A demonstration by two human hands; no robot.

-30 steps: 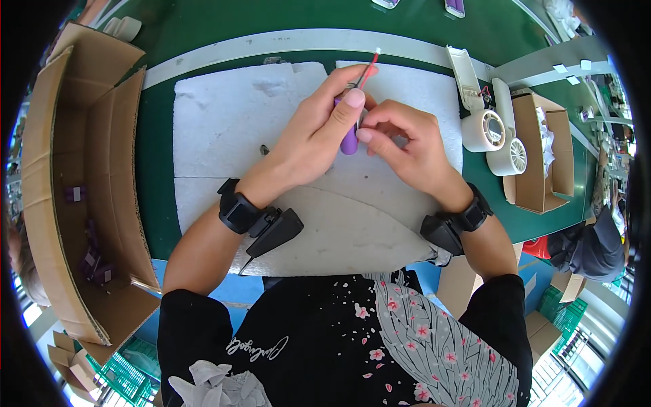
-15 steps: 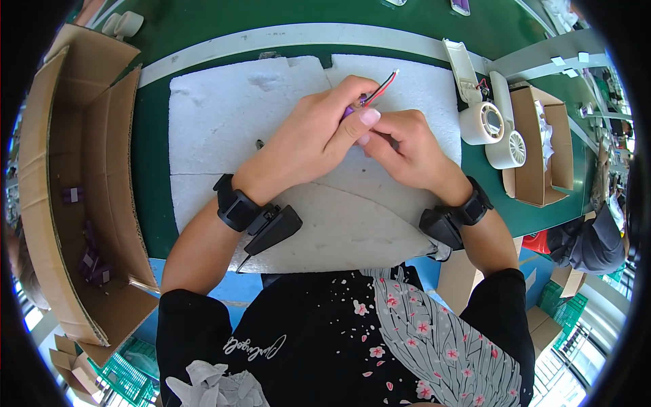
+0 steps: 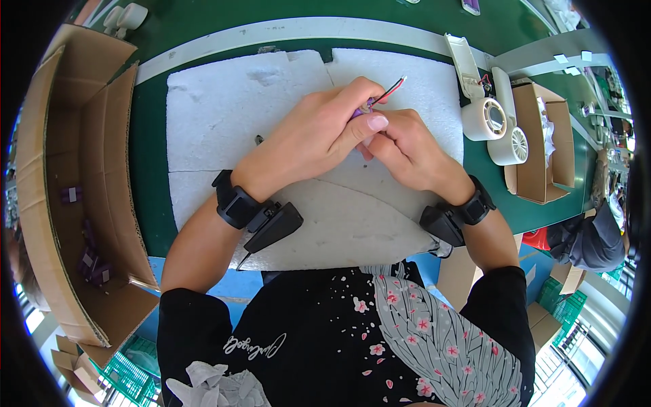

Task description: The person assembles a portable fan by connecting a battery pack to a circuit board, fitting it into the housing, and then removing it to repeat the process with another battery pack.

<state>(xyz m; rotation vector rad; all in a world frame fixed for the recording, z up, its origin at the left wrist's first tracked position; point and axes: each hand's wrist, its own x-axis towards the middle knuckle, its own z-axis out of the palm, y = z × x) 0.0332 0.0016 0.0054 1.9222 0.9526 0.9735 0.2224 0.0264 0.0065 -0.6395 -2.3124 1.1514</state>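
Note:
Above the white foam pad [image 3: 224,129], my two hands meet around a small purple battery [image 3: 363,110]. Thin red and black wires [image 3: 389,91] rise from its end, tipped by a small white connector [image 3: 404,78]. My left hand [image 3: 319,132] is closed on the battery, thumb across its near side. Closed too, my right hand [image 3: 411,150] presses its thumb and fingers against the battery's lower part, beside the left thumb. Most of the battery is hidden by the fingers.
A tall cardboard box [image 3: 102,156] with several purple batteries [image 3: 95,268] stands at the left. To the right lie two cream handheld fan bodies [image 3: 483,119] [image 3: 508,147], one opened, beside a smaller cardboard box [image 3: 559,149]. A white strip [image 3: 305,30] crosses the green table.
Both hands have shifted slightly to the right with the battery. The wires point a little farther right, and the left thumb has moved along toward the right hand.

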